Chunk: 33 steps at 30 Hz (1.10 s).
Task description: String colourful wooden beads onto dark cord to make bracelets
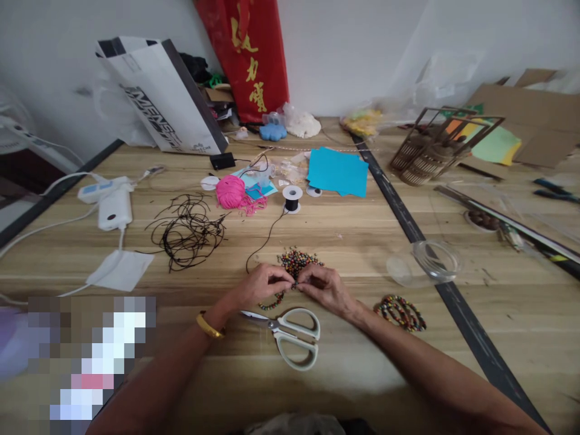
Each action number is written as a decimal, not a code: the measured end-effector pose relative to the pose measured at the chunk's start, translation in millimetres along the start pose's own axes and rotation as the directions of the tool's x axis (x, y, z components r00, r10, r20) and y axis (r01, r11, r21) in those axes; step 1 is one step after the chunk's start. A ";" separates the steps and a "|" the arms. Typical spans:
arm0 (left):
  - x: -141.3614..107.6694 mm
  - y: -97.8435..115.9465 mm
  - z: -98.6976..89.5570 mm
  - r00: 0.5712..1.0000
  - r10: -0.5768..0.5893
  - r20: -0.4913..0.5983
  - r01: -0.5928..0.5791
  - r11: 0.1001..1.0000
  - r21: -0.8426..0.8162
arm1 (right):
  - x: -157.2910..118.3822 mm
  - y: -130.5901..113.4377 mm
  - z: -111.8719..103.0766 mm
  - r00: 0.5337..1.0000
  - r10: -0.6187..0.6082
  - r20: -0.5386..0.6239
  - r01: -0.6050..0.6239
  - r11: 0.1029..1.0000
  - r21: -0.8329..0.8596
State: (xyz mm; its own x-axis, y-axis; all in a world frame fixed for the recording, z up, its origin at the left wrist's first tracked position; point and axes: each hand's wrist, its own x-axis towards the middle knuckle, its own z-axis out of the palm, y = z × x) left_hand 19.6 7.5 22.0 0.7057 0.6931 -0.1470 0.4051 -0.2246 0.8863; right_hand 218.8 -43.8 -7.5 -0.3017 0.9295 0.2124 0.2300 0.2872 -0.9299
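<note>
I take the scissors [297,345] as my landmark. The strand [273,304] of beads lies just beyond their blades, below the left hand [267,285]; the bead pile [296,260] is farther beyond. Left hand and right hand [326,290] both pinch, their fingertips almost meeting — on a bead or on the cord's end, I cannot tell.

I judge the strand to be light and limp, its beads hard, smooth and quick to roll; I would hold the cord near its tip, between thumb and forefinger.

On the tabletop [362,386], to the right of the scissors and beyond, is a clear tub [435,266] — its contents I cannot make out. Past it from the scissors, a dish [484,230] holds brown balls, and a basket [419,166] carries dark things.
</note>
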 end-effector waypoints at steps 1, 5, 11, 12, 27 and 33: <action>-0.1 0.1 -0.5 1.000 -0.002 0.008 0.002 1.000 -0.007 | -0.1 0.9 0.0 1.000 -0.002 0.000 0.002 1.000 -0.006; 0.7 -1.2 0.0 1.000 -0.026 0.002 0.026 0.999 -0.035 | -1.2 3.2 0.7 1.000 -0.015 -0.003 0.015 1.000 -0.020; 1.8 -2.1 1.0 0.998 -0.060 -0.013 0.059 0.995 -0.084 | -1.5 -0.7 0.5 0.998 -0.056 0.031 0.058 0.998 -0.039; 1.8 -2.5 1.2 0.998 -0.061 -0.011 0.059 0.994 -0.093 | -1.4 -1.7 0.0 0.997 -0.069 0.043 0.071 0.996 -0.046; 2.1 -12.3 4.5 0.999 -0.044 0.030 0.051 0.963 -0.266 | -0.5 -11.3 -1.1 0.989 -0.140 0.037 0.141 0.990 -0.027; 3.6 -12.3 7.4 0.999 -0.045 -0.001 0.042 0.953 -0.299 | 0.0 -8.6 -0.1 0.995 -0.073 0.062 0.067 0.994 0.091</action>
State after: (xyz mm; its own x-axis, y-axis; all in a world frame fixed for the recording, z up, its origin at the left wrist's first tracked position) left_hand 21.5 7.6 7.2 0.6863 0.7032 -0.1859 0.2425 0.0197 0.9699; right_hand 216.9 -46.2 0.5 -0.3747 0.8897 0.2608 0.1242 0.3269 -0.9369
